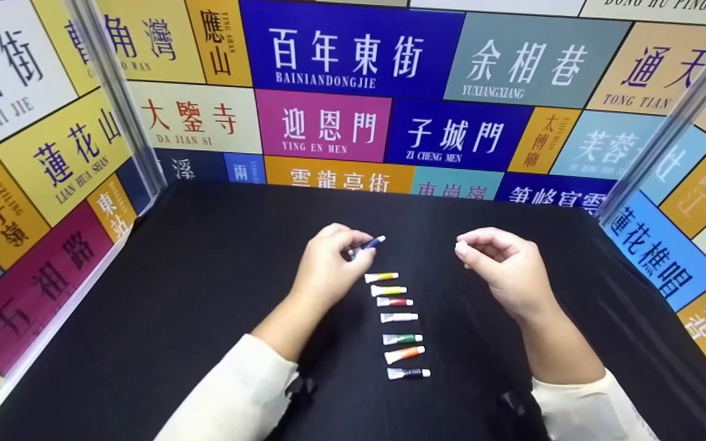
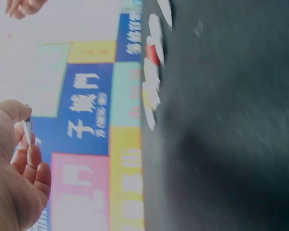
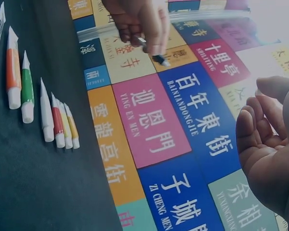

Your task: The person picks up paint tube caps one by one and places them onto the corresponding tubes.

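Observation:
My left hand (image 1: 353, 245) pinches a small dark blue paint tube (image 1: 367, 245) just above the black tabletop; the same tube (image 3: 156, 57) shows in the right wrist view, and as a sliver (image 2: 27, 132) between my fingers in the left wrist view. My right hand (image 1: 482, 248) hovers to its right with loosely curled fingers and holds nothing; its bare palm (image 3: 269, 144) shows in the right wrist view. Between my hands lies a column of several small tubes, from a yellow one (image 1: 381, 277) through red (image 1: 394, 302), green (image 1: 402, 339) and orange (image 1: 404, 354) to a black one (image 1: 409, 372) nearest me.
A black cloth (image 1: 175, 294) covers the table. Panels printed with colourful street signs (image 1: 328, 122) wall it in at the back and on both sides, with metal posts (image 1: 114, 92) at the corners.

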Demonstrator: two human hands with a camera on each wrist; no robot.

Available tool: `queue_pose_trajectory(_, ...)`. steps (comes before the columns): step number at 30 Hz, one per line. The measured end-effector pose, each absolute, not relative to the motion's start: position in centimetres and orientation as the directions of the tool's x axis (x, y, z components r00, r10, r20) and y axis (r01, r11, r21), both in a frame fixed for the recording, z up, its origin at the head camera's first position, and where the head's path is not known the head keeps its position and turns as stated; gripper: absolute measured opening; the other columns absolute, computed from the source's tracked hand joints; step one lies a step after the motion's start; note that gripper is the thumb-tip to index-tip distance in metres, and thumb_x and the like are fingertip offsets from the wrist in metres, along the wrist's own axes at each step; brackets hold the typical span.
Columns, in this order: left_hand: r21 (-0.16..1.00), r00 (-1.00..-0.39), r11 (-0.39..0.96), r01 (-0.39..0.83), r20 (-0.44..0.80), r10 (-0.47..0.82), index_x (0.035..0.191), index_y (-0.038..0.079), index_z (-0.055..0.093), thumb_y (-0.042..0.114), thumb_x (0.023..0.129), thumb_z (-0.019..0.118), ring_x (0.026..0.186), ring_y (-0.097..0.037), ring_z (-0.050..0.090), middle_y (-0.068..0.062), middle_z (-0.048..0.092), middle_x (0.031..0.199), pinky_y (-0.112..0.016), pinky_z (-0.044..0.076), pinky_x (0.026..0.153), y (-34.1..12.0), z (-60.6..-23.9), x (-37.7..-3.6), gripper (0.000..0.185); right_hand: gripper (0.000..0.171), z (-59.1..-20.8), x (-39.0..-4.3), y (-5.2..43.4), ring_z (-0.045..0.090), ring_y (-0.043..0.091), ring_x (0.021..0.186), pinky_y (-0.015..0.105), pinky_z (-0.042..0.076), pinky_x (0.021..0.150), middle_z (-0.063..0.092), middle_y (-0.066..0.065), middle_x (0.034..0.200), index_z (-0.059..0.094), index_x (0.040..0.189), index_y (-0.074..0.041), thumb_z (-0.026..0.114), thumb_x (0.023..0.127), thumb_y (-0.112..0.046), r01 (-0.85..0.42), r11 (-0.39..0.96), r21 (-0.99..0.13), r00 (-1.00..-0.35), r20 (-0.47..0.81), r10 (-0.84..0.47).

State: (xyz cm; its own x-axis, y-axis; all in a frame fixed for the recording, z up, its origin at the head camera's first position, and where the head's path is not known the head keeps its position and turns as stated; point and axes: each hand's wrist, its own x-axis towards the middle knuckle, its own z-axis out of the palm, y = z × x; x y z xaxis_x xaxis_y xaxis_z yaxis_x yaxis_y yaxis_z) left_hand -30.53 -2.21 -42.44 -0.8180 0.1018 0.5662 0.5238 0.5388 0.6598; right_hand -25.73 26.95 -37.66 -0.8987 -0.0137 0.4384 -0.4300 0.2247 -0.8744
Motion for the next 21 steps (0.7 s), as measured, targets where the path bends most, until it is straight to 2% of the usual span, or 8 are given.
queue_pose_trajectory(6, 0.665, -0.794, 0.476, 0.576, 0.594, 0.131, 0.109, 0.019, 0.084, 0.027, 0.094, 0.082, 0.092, -0.010, 0.066, 0.004, 0.073, 0.101, -0.028, 0.060, 0.083, -1.1, -41.0, -28.5, 0.017, 0.014, -37.5, -25.4, 26.7, 0.076, 0.017, 0.084, 0.023, 0.064, 0.079, 0.080, 0.007, 0.097, 0.079, 0.106, 0.002, 0.079, 0.092, 0.003, -0.445, 0.237, -0.864, -0.891, 0.453, -0.021)
queue_pose_trajectory(12, 0.685, -0.777, 0.390, 0.615, 0.609, 0.157, 0.110, 0.022, 0.084, 0.026, 0.093, 0.083, 0.094, -0.008, 0.066, 0.006, 0.073, 0.102, -0.030, 0.062, 0.086, -0.6, -39.7, -26.4, 0.018, 0.015, -37.2, -25.0, 26.5, 0.075, 0.016, 0.083, 0.023, 0.063, 0.079, 0.079, 0.007, 0.097, 0.078, 0.107, 0.006, 0.079, 0.091, 0.004, -0.471, 0.218, -0.855, -0.879, 0.476, -0.029)
queue_pose_trajectory(21, 0.671, -0.738, 0.317, 0.670, 0.650, 0.184, 0.111, 0.022, 0.084, 0.025, 0.093, 0.083, 0.094, -0.005, 0.066, 0.008, 0.073, 0.102, -0.023, 0.060, 0.084, -0.2, -38.2, -24.2, 0.018, 0.017, -36.0, -23.2, 25.8, 0.073, 0.014, 0.082, 0.020, 0.062, 0.077, 0.078, 0.006, 0.097, 0.074, 0.105, 0.011, 0.075, 0.089, 0.014, -0.615, 0.107, -0.781, -0.788, 0.607, -0.100)
